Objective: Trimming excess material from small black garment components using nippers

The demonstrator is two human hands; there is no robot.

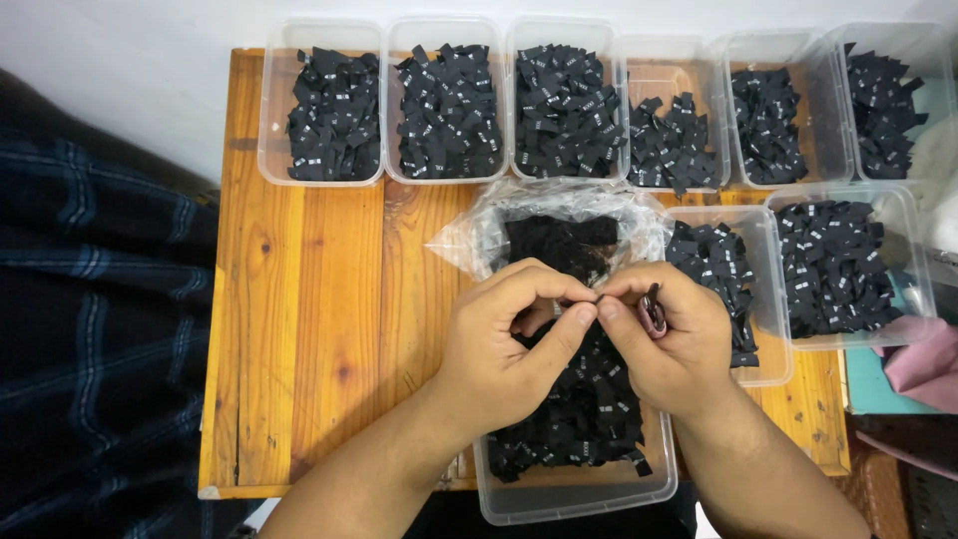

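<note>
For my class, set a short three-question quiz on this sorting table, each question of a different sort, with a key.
1. True or false: the left hand and the right hand meet fingertip to fingertip over a clear tub of black labels.
2. How many clear tubs stand in the back row along the wall?
3. Multiple choice: the clear plastic bag behind the hands holds A) white buttons, B) black material, C) nothing.

Key
1. True.
2. Six.
3. B. The right hand also holds a small dark tool; its kind cannot be told.
</note>
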